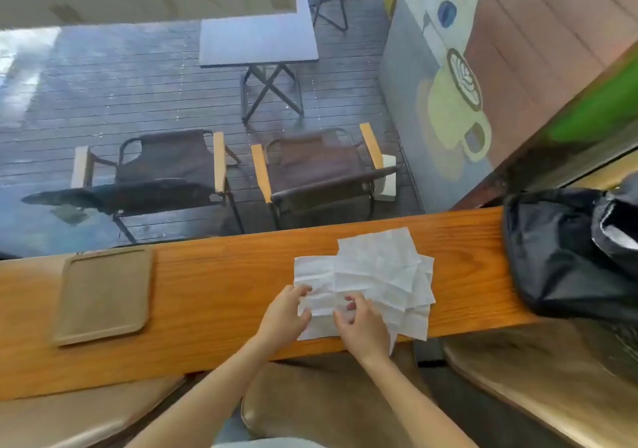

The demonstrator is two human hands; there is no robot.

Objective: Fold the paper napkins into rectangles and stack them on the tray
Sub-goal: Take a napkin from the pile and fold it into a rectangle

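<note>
Several white paper napkins (376, 268) lie unfolded and overlapping in a loose pile on the wooden counter (224, 285). My left hand (284, 314) pinches the left edge of the nearest napkin between thumb and fingers. My right hand (360, 325) rests on the same napkin, its fingers bent and gripping the sheet near the counter's front edge. A brown rectangular tray (103, 295) with nothing on it sits at the left of the counter, well apart from the pile.
A black bag (569, 254) lies on the right end of the counter, close to the napkins. Tan seats (538, 378) stand below the counter. Beyond a window are two folding chairs (310, 171) and a small table (259, 40) on a deck.
</note>
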